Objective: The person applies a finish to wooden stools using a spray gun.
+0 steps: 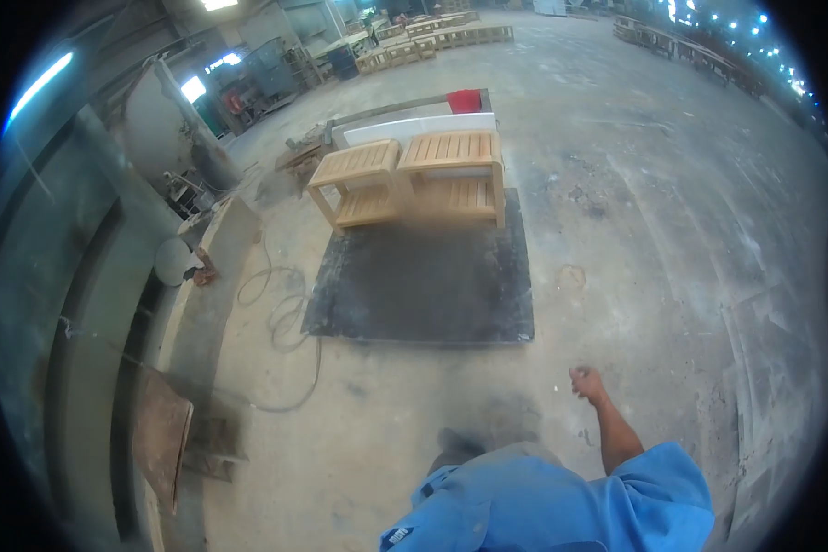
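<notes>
My right hand hangs out to the side above the concrete floor, its fingers loosely curled, and no object shows in it. My left hand is out of view. Ahead of me, two slatted wooden stools, a left one and a right one, stand side by side at the far end of a dark mat. Each has a slatted top and a lower slatted shelf. Both are well beyond the reach of my right hand.
Behind the stools stands a low white panel, with a red cloth on the frame behind it. A hose loops across the floor at left. A low ledge runs along the left side. Wooden pallets lie farther back.
</notes>
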{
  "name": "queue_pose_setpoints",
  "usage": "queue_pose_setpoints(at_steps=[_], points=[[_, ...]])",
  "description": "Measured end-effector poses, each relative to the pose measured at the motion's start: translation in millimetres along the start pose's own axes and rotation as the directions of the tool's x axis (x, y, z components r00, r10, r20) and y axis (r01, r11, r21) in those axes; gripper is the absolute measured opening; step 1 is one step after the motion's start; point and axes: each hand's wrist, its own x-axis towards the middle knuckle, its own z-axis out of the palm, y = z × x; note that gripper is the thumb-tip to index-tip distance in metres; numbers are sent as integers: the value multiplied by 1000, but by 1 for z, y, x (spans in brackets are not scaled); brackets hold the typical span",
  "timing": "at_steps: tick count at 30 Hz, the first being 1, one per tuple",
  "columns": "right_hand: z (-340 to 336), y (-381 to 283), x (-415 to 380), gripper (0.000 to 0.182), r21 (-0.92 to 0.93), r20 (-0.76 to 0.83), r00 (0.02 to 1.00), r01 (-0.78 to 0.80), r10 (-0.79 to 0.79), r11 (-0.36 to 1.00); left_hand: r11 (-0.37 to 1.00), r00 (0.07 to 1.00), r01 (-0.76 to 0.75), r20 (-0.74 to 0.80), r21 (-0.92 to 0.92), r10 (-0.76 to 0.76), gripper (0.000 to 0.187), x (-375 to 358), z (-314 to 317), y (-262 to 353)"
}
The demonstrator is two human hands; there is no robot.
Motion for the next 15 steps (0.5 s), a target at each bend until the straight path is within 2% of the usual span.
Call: queue_pose_setpoints(at_steps=[2, 4, 5, 7, 9, 11, 13, 14, 15], points=[[47, 17, 18, 49, 17, 70, 988, -140, 139, 990, 995, 995, -93, -41, -31, 91, 30, 49, -27, 87], [78, 31, 19, 46, -52, 197, 959, -196, 203, 979, 972, 974, -215, -90, -94, 206, 31, 81, -48, 188], [86, 9, 7, 41, -117, 246, 927, -263, 284, 958, 952, 957, -281, -107, -117, 269, 31, 84, -58, 240], [110, 20, 32, 43, -268, 345, 803, -412, 486, 871, 878, 892, -450, -122, -164, 435, 34, 84, -74, 337], [125, -5, 58, 46, -301, 271, 760, -517, 591, 801, 840, 844, -527, -195, -131, 500, 33, 85, -86, 412], [146, -25, 109, 48, -316, 256, 731, -555, 632, 770, 815, 811, -566, -262, -125, 523, 33, 85, -91, 456], [168, -39, 186, 48, -311, 307, 725, -536, 617, 785, 829, 824, -546, -253, -120, 506, 37, 105, -91, 452], [181, -75, 217, 48, -253, 234, 833, -446, 501, 859, 836, 828, -539, -250, -108, 502, 39, 119, -99, 443], [202, -91, 268, 47, -240, 221, 872, -386, 438, 891, 872, 858, -479, -258, -95, 443, 40, 137, -100, 423]])
